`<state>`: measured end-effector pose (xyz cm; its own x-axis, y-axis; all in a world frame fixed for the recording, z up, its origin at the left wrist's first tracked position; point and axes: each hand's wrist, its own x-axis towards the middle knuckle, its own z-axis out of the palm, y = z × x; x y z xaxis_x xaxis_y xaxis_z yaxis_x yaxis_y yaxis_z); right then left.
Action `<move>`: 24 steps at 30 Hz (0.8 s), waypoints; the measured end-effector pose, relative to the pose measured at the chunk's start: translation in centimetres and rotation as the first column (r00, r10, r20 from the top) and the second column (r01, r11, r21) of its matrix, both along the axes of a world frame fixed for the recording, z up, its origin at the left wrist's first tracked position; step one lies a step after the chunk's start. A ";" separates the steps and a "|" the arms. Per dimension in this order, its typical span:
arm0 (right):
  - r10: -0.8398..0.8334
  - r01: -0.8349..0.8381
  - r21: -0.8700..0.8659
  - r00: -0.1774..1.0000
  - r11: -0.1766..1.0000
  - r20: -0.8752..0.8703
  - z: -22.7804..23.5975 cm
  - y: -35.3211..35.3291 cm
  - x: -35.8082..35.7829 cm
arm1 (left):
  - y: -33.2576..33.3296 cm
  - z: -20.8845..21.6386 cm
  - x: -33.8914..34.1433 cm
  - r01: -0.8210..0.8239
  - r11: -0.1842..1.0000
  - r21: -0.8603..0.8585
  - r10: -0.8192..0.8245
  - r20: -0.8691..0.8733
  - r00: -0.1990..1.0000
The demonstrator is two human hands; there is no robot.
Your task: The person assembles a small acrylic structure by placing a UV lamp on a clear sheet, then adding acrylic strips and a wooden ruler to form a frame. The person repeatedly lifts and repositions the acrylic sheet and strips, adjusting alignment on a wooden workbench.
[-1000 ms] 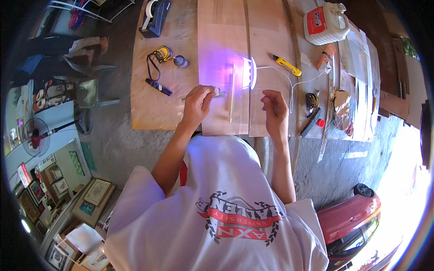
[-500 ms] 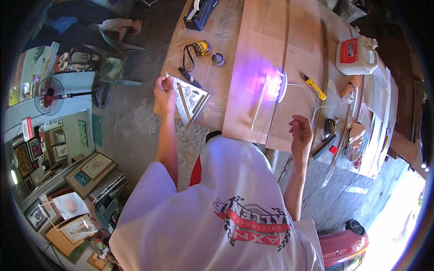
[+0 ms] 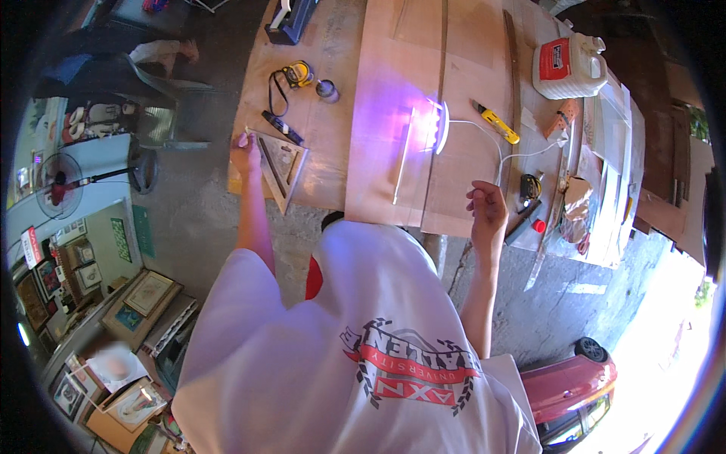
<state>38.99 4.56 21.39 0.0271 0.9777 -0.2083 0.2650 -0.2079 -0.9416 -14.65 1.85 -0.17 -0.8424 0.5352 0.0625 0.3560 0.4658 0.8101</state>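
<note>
Left hand point(image 3: 246, 155) has gone from mid-table a second ago to the near left corner, and the triangle point(image 3: 284, 170) is over there too; half a second back it looked pale and bright, now it's clear with wood showing through. From the head cam, that triangle sits at the near left corner of the table point(image 3: 325, 174), one tip poking toward the near edge. Left fingers are bunched up at its far left tip, but honestly can't tell if they're pinching it or just touching. Right hand point(image 3: 488, 208) is bare, fingers loosely curled and a bit spread, by the near edge, right of the middle. Just past the triangle there's a black pen point(image 3: 282, 127), then a yellow tape measure point(image 3: 299, 73) with a little bottle point(image 3: 327, 91) right of it, and a tape dispenser point(image 3: 290, 21) at the far left. Middle of the table has a white lamp point(image 3: 442, 127) throwing purple light, with a thin stick point(image 3: 404, 155) just left of it. Right of the lamp lies a yellow cutter point(image 3: 497, 123), and a big white jug point(image 3: 567, 68) stands at the far right.
</note>
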 end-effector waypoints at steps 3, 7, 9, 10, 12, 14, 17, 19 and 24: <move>-0.018 0.018 -0.021 1.000 1.000 0.017 -0.2 -0.6 0.8 | -0.2 3.0 4.2 -0.021 0.998 0.056 0.029 -0.137 0.990; -0.006 0.009 -0.044 0.998 0.999 0.062 -0.5 -1.3 1.6 | -0.2 7.2 11.2 0.100 0.989 0.110 -0.075 -0.215 0.974; 0.000 0.003 -0.046 0.998 0.999 0.069 -0.8 -1.4 1.9 | 0.1 8.8 15.6 0.161 0.965 0.207 -0.171 0.031 0.985; 0.005 -0.001 -0.047 0.997 0.999 0.074 -0.9 -1.5 2.0 | 0.2 9.4 17.2 0.230 0.964 0.136 -0.242 0.084 0.967; 0.022 -0.019 -0.043 0.997 0.999 0.079 -1.1 -1.5 2.3 | 0.5 10.2 20.4 0.376 0.917 0.132 -0.393 0.139 0.909; 0.045 -0.042 -0.038 0.996 0.998 0.081 -1.2 -1.4 2.4 | 0.7 10.4 23.1 0.488 0.855 0.175 -0.516 0.199 0.833; 0.086 -0.085 -0.007 0.992 0.996 0.089 -1.3 -1.5 2.5 | 0.8 10.0 25.7 0.610 0.771 0.183 -0.636 0.274 0.722; 0.094 -0.090 -0.045 0.991 0.995 0.093 -1.3 -1.7 2.6 | 0.6 9.4 26.9 0.665 0.731 0.152 -0.676 0.290 0.677; 0.145 -0.139 -0.064 0.985 0.988 0.091 -1.8 -2.3 3.5 | -0.6 6.6 28.1 0.686 0.723 0.084 -0.669 0.332 0.665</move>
